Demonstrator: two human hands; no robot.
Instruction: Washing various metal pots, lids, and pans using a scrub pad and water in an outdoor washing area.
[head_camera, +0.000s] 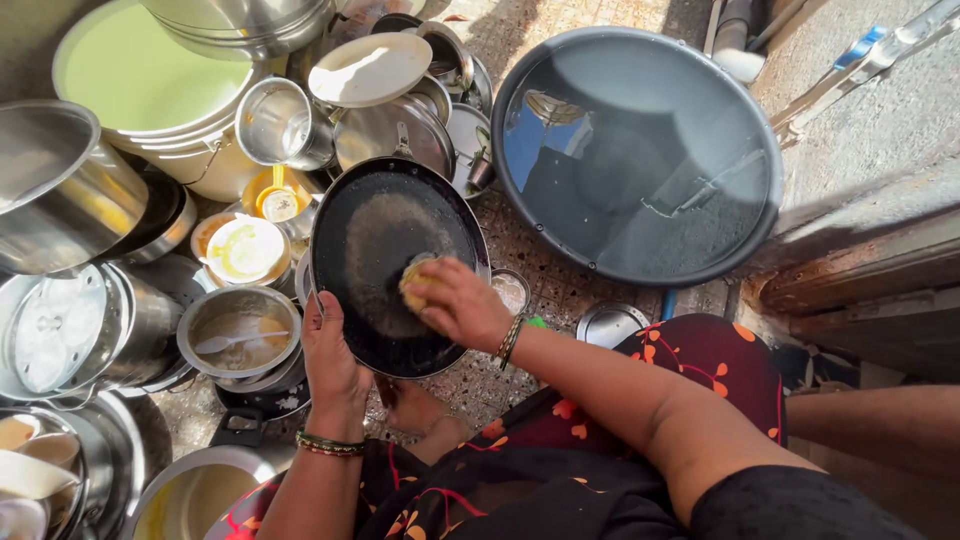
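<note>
While steel vessels crowd the far left of the floor (600, 285), a pale green bucket (140, 80) stands at the top, with a steel cup (275, 122) just beside it. Below these sit a yellow-smeared plate (244, 250) and a steel bowl (238, 330) that holds a spoon in cloudy water.

Next comes the left hand (332, 355), its grip clamped on the lower left rim of a round black pan (375, 300), thumb on the inner face and fingers hidden behind the edge. Bangles ring that wrist. The pan is tilted up toward the camera, with a dull grey scoured patch at its middle.

Right of that patch, the right hand (460, 305) presses onto the pan's face, fingers curled together and closed on a yellowish scrub pad (418, 283), which shows only at the fingertips and touches the pan near its centre. So the pan lies between the two hands, gripped at one edge and rubbed from the other.

Farther right, a large dark basin (640, 150) full of still water rests on the floor, well apart from both hands. A small steel lid (610, 322) lies just below it.
</note>
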